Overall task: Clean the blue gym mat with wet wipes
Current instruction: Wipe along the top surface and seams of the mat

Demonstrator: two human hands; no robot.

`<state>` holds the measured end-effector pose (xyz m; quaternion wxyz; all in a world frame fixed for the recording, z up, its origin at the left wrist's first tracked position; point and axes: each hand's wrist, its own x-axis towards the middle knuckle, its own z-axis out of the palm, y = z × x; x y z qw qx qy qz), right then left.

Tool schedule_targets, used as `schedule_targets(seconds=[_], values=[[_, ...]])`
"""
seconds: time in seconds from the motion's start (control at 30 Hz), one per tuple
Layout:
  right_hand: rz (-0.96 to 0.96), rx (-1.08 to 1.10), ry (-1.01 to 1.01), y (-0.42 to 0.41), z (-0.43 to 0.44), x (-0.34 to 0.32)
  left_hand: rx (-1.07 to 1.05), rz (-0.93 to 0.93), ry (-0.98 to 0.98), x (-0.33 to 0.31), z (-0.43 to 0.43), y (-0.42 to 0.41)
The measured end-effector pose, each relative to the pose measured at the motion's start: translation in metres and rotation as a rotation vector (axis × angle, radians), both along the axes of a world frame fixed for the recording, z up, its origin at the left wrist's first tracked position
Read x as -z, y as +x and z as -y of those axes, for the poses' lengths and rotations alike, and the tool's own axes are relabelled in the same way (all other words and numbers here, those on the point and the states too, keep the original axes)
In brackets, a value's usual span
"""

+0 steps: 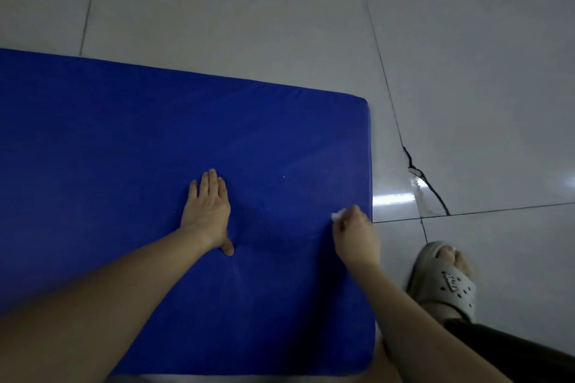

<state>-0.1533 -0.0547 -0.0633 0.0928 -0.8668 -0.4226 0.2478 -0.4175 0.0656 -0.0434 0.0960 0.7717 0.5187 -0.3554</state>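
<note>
- Blue mat (155, 165): lies flat on the tiled floor (466, 71), filling the left and middle of the view; its rounded far-right corner and its right edge are visible, while the left side runs out of the frame.
- Left hand (207, 211): rests palm down on the mat, near the middle of the visible part; the fingers are straight and close together, the thumb is spread to the side, and it holds nothing.
- Right hand (354, 236): sits on the mat just inside the right edge, with its fingers curled round a small white wipe (337, 214) (only a crumpled bit shows past the fingertips, on the side toward the left hand).
- Wipe: touches or lies very close to the mat surface; which of the two cannot be told from this view.
- The two hands are well apart, with bare blue mat between them.
- Sandal (445, 283): a grey perforated one on a foot, standing on the floor to the right of the mat, with a dark trouser leg (513, 351) nearer the lower right corner.
- Crack (426, 183): a dark broken line in the tile beside the mat's right edge, next to a bright reflection.
</note>
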Motion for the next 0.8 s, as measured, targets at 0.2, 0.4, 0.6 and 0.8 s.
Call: schedule_targets(seconds=[0.2, 0.4, 0.6, 0.8], values=[[-0.036, 0.288, -0.042, 0.029, 0.006, -0.001, -0.031, 0.031, -0.024, 0.001, 0.001, 0.003], [0.015, 0.160, -0.011, -0.038, -0.049, 0.006, -0.045, 0.059, -0.020, 0.004, 0.000, 0.001], [-0.118, -0.343, -0.017, -0.128, -0.083, 0.016, -0.042, 0.014, -0.030, 0.006, -0.003, 0.005], [-0.015, -0.161, 0.011, -0.038, -0.057, 0.008, -0.043, 0.054, -0.028, 0.003, -0.001, 0.004]])
